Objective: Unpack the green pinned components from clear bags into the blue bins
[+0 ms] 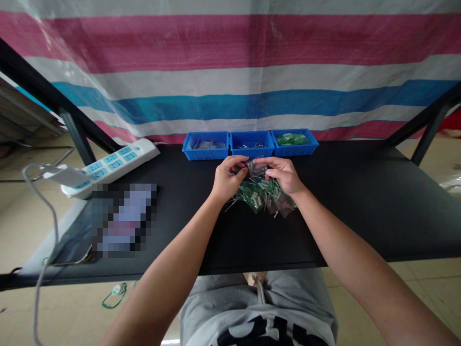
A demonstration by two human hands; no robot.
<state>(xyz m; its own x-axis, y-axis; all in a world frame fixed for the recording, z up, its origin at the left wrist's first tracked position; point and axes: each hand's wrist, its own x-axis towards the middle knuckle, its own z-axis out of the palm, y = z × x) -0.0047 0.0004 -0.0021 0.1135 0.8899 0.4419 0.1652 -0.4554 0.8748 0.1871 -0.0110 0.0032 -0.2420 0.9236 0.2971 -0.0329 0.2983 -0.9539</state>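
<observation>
A small clear plastic bag (256, 167) is stretched between my two hands, above the middle of the black table. My left hand (228, 179) has its fingers curled and its thumb bent in at the bag's left edge. From the other side, my right hand (285, 175) pinches the bag, index finger lying along its top and thumb lower down. Just below them lies a loose pile of small bags with green contents (255, 196) and thin metal pieces. Whatever the bag in my hands contains is too small to make out.
Three blue bins stand behind my hands: the left bin (206, 153) with clear pieces, the middle bin (251, 151) with metal pins, the right bin (297, 149) with green packets. A white power strip (111, 166) and a blurred-out phone-like object (126, 218) lie left.
</observation>
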